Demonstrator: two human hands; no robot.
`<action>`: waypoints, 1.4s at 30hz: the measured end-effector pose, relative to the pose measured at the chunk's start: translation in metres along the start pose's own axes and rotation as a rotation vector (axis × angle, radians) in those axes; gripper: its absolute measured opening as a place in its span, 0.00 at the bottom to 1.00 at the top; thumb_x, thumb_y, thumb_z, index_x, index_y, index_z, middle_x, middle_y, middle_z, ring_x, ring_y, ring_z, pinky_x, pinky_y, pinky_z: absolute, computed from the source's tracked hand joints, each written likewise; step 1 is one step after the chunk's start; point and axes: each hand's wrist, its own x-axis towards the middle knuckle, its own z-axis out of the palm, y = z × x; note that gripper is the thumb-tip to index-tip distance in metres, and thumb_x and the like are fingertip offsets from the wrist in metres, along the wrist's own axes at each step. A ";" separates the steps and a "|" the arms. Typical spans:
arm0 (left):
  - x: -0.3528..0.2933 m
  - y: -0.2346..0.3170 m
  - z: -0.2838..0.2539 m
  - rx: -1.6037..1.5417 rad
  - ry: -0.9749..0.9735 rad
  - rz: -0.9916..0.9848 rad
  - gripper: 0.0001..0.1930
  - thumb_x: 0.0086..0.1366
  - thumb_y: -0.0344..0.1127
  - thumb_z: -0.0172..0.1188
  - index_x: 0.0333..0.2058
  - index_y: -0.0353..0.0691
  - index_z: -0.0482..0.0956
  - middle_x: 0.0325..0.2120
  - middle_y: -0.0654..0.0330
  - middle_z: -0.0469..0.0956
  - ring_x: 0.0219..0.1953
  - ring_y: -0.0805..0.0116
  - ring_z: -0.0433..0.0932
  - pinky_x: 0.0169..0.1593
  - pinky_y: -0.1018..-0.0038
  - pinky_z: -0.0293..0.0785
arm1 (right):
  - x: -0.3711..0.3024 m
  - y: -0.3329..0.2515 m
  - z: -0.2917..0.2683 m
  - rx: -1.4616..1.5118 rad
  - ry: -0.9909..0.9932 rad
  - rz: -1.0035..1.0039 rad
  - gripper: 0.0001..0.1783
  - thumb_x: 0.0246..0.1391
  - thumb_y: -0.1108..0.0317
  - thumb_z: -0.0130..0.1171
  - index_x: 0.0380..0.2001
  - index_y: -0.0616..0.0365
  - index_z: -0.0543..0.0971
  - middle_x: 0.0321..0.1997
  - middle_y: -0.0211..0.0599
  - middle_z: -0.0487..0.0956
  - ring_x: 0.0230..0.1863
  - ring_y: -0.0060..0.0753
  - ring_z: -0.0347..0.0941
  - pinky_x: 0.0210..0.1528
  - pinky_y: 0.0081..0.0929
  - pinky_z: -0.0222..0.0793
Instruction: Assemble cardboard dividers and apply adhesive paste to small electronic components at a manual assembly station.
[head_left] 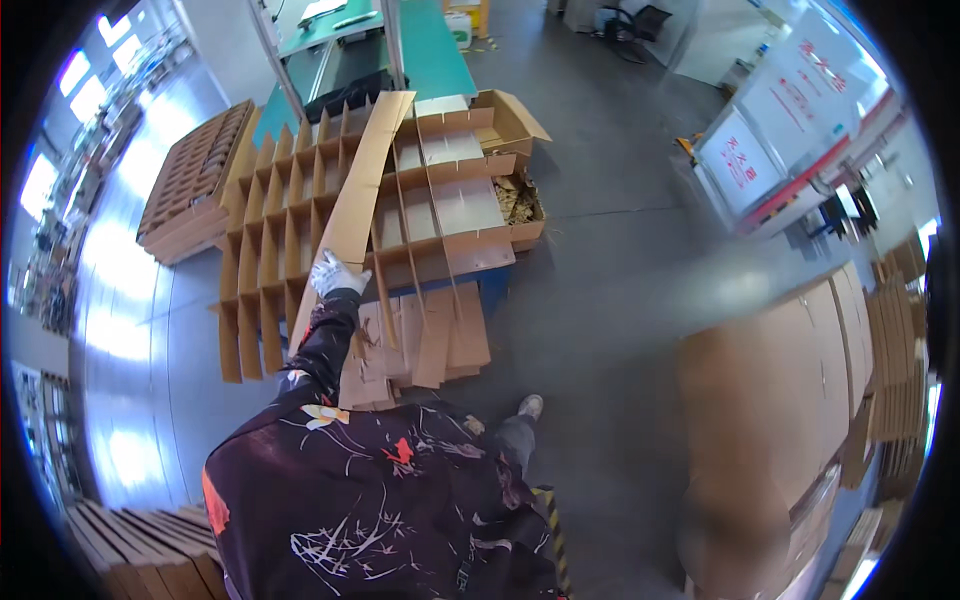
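Note:
My left hand point(338, 276), in a white glove, is closed over a long flat cardboard strip point(356, 195). The strip lies slantwise across a grid of cardboard dividers point(290, 240), and its far end reaches toward the green bench. To the left of the strip the slats interlock into open cells. On its right, several long slats point(437, 215) stand more widely spaced, with pale surfaces showing between them. Loose flat cardboard pieces point(445, 335) are piled below the grid, just right of my left forearm. My right hand does not show.
A carton of filled cells point(195, 185) stands left of the grid. At its right, an open box point(520, 205) holds cardboard scraps. A green workbench point(435, 60) is behind. Large cardboard stacks point(770, 400) stand at right, and a black-and-yellow striped edge point(555, 535) is beside me.

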 end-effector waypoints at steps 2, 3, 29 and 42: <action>-0.023 0.035 -0.014 -0.029 -0.043 -0.045 0.62 0.46 0.64 0.70 0.70 0.35 0.46 0.65 0.39 0.57 0.68 0.44 0.56 0.67 0.51 0.53 | 0.034 0.006 -0.039 -0.054 -0.045 -0.056 0.20 0.57 0.61 0.58 0.49 0.61 0.79 0.51 0.45 0.80 0.54 0.45 0.76 0.57 0.36 0.69; -0.033 0.047 -0.018 -0.050 -0.062 -0.106 0.62 0.46 0.64 0.70 0.70 0.35 0.46 0.65 0.39 0.56 0.68 0.44 0.55 0.68 0.53 0.53 | 0.054 0.010 -0.065 -0.091 -0.060 -0.088 0.20 0.57 0.61 0.58 0.49 0.61 0.79 0.50 0.45 0.81 0.54 0.45 0.76 0.57 0.37 0.70; -0.014 0.286 0.044 -0.357 0.210 -0.193 0.11 0.58 0.42 0.62 0.34 0.41 0.78 0.33 0.50 0.82 0.38 0.50 0.81 0.43 0.59 0.76 | 0.429 -0.395 -0.566 -0.770 0.144 -0.765 0.19 0.58 0.56 0.51 0.44 0.55 0.83 0.50 0.46 0.81 0.54 0.49 0.76 0.58 0.41 0.70; -0.001 0.355 0.021 -0.350 0.254 -0.148 0.07 0.55 0.36 0.65 0.28 0.40 0.79 0.27 0.50 0.80 0.31 0.50 0.81 0.36 0.61 0.77 | 0.494 -0.516 -0.628 -0.988 -0.167 -0.691 0.18 0.60 0.59 0.46 0.41 0.52 0.84 0.49 0.47 0.81 0.53 0.50 0.76 0.54 0.44 0.72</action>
